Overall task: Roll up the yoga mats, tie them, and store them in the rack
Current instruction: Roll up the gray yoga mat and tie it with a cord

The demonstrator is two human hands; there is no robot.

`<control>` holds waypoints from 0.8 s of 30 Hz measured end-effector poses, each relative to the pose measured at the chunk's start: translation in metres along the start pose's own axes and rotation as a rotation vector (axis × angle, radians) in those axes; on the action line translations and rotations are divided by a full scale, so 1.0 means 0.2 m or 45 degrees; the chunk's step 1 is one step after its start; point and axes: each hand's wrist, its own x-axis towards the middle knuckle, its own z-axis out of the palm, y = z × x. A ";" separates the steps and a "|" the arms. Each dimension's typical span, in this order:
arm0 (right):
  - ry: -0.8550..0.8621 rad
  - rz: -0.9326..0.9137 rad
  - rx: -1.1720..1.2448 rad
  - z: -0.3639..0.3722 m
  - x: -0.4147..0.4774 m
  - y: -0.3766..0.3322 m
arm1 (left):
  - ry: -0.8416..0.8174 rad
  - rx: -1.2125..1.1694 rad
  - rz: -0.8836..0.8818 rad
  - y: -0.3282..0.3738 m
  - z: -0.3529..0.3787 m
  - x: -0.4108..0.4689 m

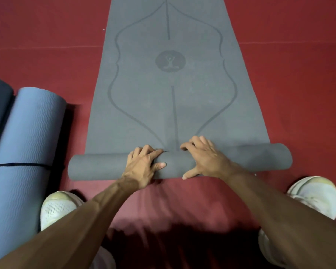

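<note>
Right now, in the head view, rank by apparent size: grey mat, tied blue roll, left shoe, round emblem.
1. grey mat
2. blue roll, partly cut off
3. left shoe
4. round emblem
Shoe is nearer the camera; last pair unsure.

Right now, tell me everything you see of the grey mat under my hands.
The grey mat looks like matte rubber, printed with darker curved lines, a centre line and a round emblem of a seated figure. It lies flat on the red floor, stretching away from you; its near end is rolled into a tube. Your left hand and right hand grip the roll at its middle.
</note>
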 end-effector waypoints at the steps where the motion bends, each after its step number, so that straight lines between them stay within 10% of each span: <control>1: 0.031 -0.011 -0.021 0.00 -0.01 0.00 | -0.021 -0.007 -0.009 0.00 -0.01 0.02; 8: 0.595 -0.031 -0.161 0.13 -0.10 -0.02 | -0.189 -0.133 -0.122 -0.01 -0.11 0.24; 24: 0.136 0.246 -0.272 0.00 0.15 -0.02 | 0.138 0.028 -0.133 -0.01 -0.12 0.41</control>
